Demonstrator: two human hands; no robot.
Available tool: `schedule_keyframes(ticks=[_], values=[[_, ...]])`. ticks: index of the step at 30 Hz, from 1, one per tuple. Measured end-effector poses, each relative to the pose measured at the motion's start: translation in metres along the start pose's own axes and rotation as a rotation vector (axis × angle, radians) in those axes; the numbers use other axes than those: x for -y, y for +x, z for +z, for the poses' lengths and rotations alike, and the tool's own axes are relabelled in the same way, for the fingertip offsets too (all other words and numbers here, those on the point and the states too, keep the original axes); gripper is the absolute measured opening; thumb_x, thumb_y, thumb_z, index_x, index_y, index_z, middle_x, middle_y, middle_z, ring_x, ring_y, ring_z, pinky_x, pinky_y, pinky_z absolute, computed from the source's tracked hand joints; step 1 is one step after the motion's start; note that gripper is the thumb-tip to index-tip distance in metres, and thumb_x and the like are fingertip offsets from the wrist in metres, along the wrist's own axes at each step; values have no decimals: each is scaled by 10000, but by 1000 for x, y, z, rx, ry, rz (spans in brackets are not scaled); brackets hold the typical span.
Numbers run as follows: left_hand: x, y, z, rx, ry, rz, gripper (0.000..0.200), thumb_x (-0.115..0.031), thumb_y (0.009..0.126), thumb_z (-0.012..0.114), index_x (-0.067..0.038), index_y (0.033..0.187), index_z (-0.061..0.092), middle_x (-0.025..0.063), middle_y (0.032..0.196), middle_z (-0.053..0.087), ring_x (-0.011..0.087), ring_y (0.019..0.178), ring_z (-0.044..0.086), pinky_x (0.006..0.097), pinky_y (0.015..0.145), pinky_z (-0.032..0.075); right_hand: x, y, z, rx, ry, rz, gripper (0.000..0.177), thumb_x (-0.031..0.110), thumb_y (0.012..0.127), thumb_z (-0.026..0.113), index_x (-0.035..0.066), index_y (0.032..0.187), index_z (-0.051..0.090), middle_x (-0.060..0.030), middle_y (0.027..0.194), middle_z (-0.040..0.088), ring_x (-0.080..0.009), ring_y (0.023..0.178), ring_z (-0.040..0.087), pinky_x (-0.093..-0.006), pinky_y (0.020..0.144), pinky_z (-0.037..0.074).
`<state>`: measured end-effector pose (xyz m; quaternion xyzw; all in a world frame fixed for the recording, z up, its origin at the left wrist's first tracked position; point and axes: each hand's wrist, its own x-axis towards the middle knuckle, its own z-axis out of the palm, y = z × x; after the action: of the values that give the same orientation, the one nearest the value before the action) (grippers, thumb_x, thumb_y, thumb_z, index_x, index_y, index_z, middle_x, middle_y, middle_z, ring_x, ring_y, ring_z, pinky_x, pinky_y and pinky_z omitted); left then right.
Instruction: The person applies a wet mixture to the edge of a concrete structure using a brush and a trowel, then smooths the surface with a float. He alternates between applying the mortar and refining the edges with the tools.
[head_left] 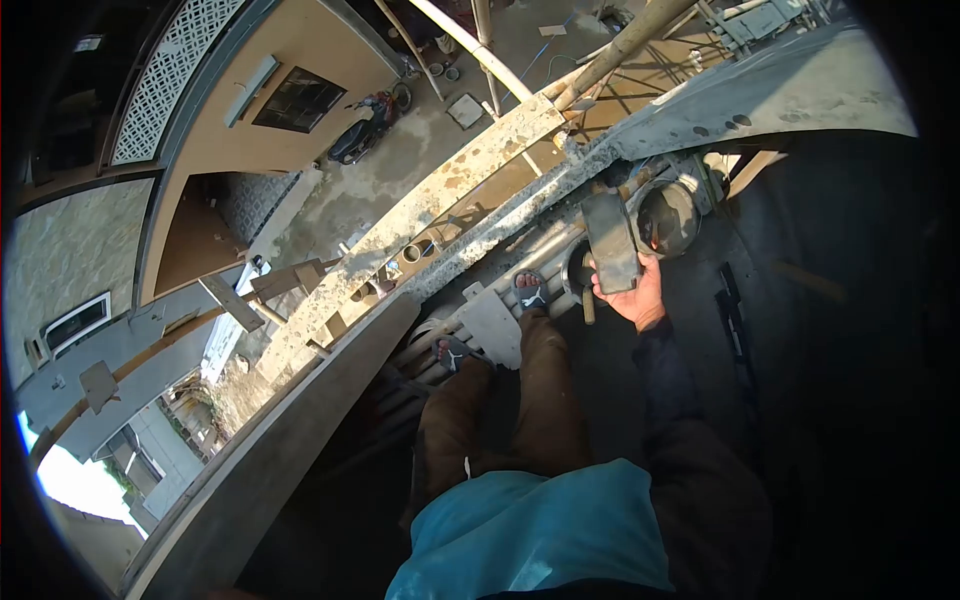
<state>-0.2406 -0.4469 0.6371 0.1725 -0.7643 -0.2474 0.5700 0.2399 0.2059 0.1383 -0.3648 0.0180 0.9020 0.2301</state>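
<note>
Looking straight down from a high scaffold.
- Far left: neighbouring wall with lattice vent (165,75), dark barred window (298,98). A motorbike (365,125) is parked on the ground well below.
- Centre-left: stained concrete ledge (440,200) runs diagonally, with bamboo poles (600,62) crossing its upper end.
- Centre: person's own feet in sandals, left sandal (452,353) and right sandal (530,292), stand on the scaffold poles (540,245). A flat grey plate (492,325) lies between the feet, touching both.
- Left hand: out of frame, can't tell its state.
- Right of centre: right hand (632,297), in a dark sleeve, is out in front. The fingers (601,291) are clenched on the near end of a plastering float (612,240). The float is held up off the poles, flat face toward the camera, long axis pointing away. Its handle is hidden.
- Just right of the float: round bucket (668,215), its rim close beside the float's far edge. The contents are too dark to read.
- Far right: deep shadow, nothing resolvable.
</note>
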Motion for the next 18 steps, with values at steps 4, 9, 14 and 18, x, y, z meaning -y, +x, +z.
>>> schedule_keyframes(ticks=[4,9,14,18], values=[[-101,-102,-8,33,-221,-176,862,-302,790,763,11,1398,239,252,1312,480,353,1175,530,480,897,520,-20,-17,127,266,119,124,733,641,854,437,34,1255,525,-230,1117,592,-351,864,602,-437,731,477],[-90,-74,-12,155,-461,-225,943,-278,751,807,28,1369,164,219,1299,488,318,1096,571,425,913,528,-19,-29,265,543,-245,115,682,598,866,512,30,1245,524,-201,1166,597,-339,936,626,-476,774,521],[-158,-25,-46,139,-603,46,732,-214,897,649,-2,1455,224,199,1437,330,272,1271,401,399,1058,353,-38,-25,360,386,-2114,-633,653,416,765,679,80,1307,541,-216,1107,643,-322,981,643,-356,877,484],[-172,23,-62,109,-505,283,870,-346,841,646,-2,1476,159,264,1483,222,388,1375,248,479,1118,221,-75,-25,466,591,-1797,-724,642,317,820,658,54,1370,460,-158,1051,650,-246,904,649,-364,871,488]])
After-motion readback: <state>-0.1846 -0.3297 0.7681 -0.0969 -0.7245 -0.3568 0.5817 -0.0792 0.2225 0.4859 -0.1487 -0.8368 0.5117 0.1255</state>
